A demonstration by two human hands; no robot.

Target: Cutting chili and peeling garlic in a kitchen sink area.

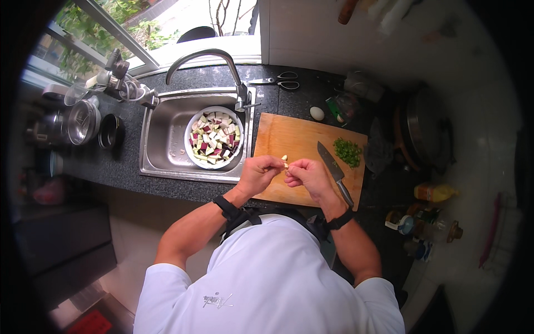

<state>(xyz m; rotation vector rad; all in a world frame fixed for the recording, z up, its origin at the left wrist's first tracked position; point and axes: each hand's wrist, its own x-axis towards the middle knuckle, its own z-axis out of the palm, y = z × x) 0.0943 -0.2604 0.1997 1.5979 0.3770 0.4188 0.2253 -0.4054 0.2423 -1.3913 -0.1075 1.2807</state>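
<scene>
Over the front of the wooden cutting board (277, 131), my left hand (260, 173) and my right hand (311, 177) meet fingertip to fingertip. Both pinch a small pale piece, apparently a garlic clove (286, 165), partly hidden by the fingers. Just beyond it a second pale clove (284, 157) shows near the left fingertips. To the right of my right hand lies a kitchen knife (331, 163), its blade pointing away and its handle (345, 194) near the board's front edge. Chopped green herbs or scallions (347, 152) form a pile at the board's right side.
Left of the board, a steel sink (164, 133) holds a white bowl (188, 146) of diced purple-skinned eggplant (215, 137) beneath a curved faucet (200, 52). Scissors (277, 80) and an egg (317, 113) lie behind the board. Bottles and jars (436, 192) stand at right, metal bowls (81, 121) at left.
</scene>
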